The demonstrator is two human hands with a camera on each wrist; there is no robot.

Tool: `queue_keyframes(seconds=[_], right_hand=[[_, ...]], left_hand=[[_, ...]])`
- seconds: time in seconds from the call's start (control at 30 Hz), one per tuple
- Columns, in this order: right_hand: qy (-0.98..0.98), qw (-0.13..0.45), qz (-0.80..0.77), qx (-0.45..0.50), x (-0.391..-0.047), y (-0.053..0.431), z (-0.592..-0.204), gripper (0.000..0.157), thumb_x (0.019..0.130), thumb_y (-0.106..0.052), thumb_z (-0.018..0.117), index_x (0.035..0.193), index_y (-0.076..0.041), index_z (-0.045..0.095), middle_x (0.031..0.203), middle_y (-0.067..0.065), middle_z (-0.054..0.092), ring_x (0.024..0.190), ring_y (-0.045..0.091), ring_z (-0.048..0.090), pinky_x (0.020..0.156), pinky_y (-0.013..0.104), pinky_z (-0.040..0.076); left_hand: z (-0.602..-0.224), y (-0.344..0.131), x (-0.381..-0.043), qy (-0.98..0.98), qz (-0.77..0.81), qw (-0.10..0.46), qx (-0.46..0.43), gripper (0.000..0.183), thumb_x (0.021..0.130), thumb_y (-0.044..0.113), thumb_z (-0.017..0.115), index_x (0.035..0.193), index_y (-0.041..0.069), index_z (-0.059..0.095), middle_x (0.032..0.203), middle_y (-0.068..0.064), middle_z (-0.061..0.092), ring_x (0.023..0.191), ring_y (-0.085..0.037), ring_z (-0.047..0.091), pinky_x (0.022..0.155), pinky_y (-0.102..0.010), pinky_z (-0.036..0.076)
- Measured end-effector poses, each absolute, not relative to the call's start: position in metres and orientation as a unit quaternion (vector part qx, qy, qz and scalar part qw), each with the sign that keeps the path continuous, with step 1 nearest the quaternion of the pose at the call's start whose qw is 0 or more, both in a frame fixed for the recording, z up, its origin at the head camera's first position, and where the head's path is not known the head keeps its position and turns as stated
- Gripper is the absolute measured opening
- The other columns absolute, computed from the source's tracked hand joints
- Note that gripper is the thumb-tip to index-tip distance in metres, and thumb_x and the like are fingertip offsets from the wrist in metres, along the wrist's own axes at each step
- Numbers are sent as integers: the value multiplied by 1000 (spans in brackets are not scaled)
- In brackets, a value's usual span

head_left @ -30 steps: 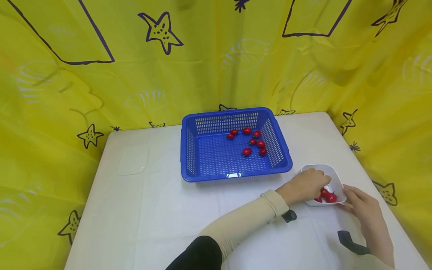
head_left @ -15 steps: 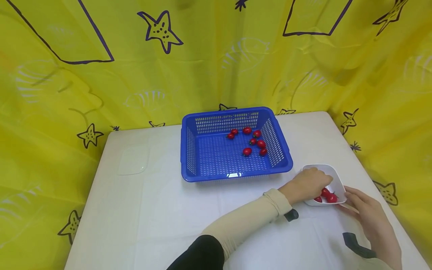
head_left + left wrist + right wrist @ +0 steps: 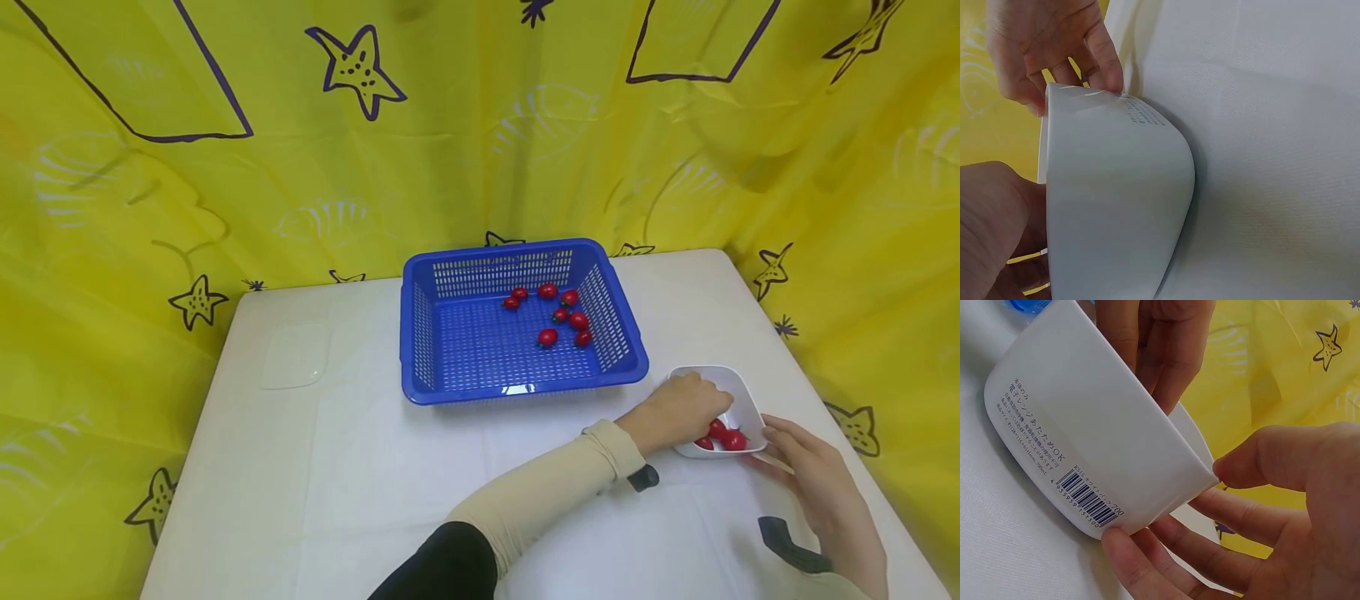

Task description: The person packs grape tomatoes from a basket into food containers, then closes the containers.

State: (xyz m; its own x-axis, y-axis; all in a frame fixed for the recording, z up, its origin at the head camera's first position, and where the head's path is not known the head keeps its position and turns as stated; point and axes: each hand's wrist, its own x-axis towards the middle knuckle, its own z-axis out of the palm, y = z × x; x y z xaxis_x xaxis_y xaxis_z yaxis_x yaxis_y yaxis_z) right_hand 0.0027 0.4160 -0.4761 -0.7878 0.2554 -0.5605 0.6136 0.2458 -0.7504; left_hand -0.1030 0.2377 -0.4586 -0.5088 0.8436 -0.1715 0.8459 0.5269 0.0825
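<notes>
A small white plastic container (image 3: 738, 392) with several cherry tomatoes (image 3: 733, 440) in it stands at the right of the table. My left hand (image 3: 678, 410) reaches over its near left rim, fingers down inside. The wall hides those fingertips in the right wrist view, so I cannot tell whether they hold a tomato. My right hand (image 3: 817, 471) grips the container's right corner. In the right wrist view the thumb (image 3: 1260, 459) lies at the rim and the other fingers (image 3: 1129, 556) are against the outside and underside. Printed text and a barcode (image 3: 1085, 500) show on that wall.
A blue mesh basket (image 3: 457, 393) at the back middle holds several cherry tomatoes (image 3: 548, 337) towards its right side. A clear lid (image 3: 292, 367) lies at the table's left. Yellow patterned curtains (image 3: 450, 167) hang behind and beside the white-covered table (image 3: 360, 500).
Both hands stay almost where they were at the container. The right wrist has shifted slightly outward to the right. The tomatoes in the basket have not moved.
</notes>
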Motion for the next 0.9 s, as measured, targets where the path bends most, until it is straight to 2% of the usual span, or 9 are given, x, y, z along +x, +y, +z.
queue_keyframes(seconds=[0.03, 0.1, 0.17, 0.27, 0.33, 0.47, 0.53, 0.67, 0.9], right_hand=[[772, 166, -546, 280, 3, 416, -476, 76, 112, -46, 35, 162, 8, 15, 158, 32, 21, 82, -19, 53, 77, 14, 59], [775, 163, -543, 280, 3, 415, -476, 75, 112, -45, 35, 162, 7, 17, 151, 26, 36, 83, -20, 53, 77, 14, 59], [773, 161, -547, 278, 3, 415, -477, 74, 112, -45, 36, 162, 7, 18, 151, 24, 37, 85, -20, 53, 78, 15, 59], [775, 153, -547, 278, 4, 415, -478, 74, 111, -46, 38, 162, 6, 21, 137, 6, 48, 86, -20, 54, 79, 15, 59], [774, 151, -550, 275, 5, 416, -479, 76, 111, -47, 38, 162, 6, 21, 135, 3, 48, 86, -20, 54, 78, 14, 59], [778, 146, -548, 271, 6, 416, -480, 76, 111, -48, 38, 161, 6, 22, 125, -15, 48, 86, -21, 54, 78, 13, 58], [778, 147, -547, 272, 6, 416, -480, 77, 110, -48, 39, 161, 6, 22, 125, -15, 48, 86, -21, 54, 78, 13, 58], [780, 148, -543, 276, 7, 416, -480, 76, 110, -48, 38, 161, 6, 21, 125, -14, 47, 84, -21, 55, 77, 13, 58], [775, 140, -553, 273, 7, 417, -480, 73, 111, -47, 40, 161, 4, 27, 108, -33, 43, 86, -20, 57, 77, 13, 58]], left_hand=[[-459, 237, -103, 868, -5, 97, 486, 30, 102, 36, 66, 132, 34, 63, 125, 18, 71, 106, -2, 59, 99, -13, 47], [-458, 236, -103, 868, -8, 94, 488, 31, 102, 37, 65, 133, 34, 63, 125, 17, 71, 106, -2, 59, 99, -12, 47], [-458, 234, -104, 867, -11, 90, 489, 32, 102, 37, 65, 134, 33, 62, 125, 17, 70, 106, -2, 59, 100, -12, 46], [-458, 231, -105, 866, -13, 76, 495, 32, 102, 36, 65, 134, 33, 62, 125, 17, 70, 105, -2, 59, 101, -11, 45], [-458, 229, -105, 864, -13, 68, 499, 34, 103, 35, 64, 136, 33, 62, 126, 16, 70, 107, -2, 60, 102, -11, 45], [-456, 227, -105, 858, -14, 63, 510, 39, 103, 34, 62, 142, 33, 60, 134, 16, 67, 113, -3, 60, 104, -13, 45], [-453, 226, -105, 858, -12, 69, 509, 41, 104, 34, 61, 144, 35, 58, 137, 17, 66, 114, -3, 60, 103, -13, 46], [-443, 222, -105, 860, 4, 91, 502, 42, 104, 33, 61, 145, 36, 58, 137, 18, 66, 112, -1, 59, 95, -11, 49], [-422, 203, -106, 850, 129, 185, 476, 33, 103, 28, 64, 135, 35, 67, 124, 19, 70, 100, 6, 59, 78, -5, 45]])
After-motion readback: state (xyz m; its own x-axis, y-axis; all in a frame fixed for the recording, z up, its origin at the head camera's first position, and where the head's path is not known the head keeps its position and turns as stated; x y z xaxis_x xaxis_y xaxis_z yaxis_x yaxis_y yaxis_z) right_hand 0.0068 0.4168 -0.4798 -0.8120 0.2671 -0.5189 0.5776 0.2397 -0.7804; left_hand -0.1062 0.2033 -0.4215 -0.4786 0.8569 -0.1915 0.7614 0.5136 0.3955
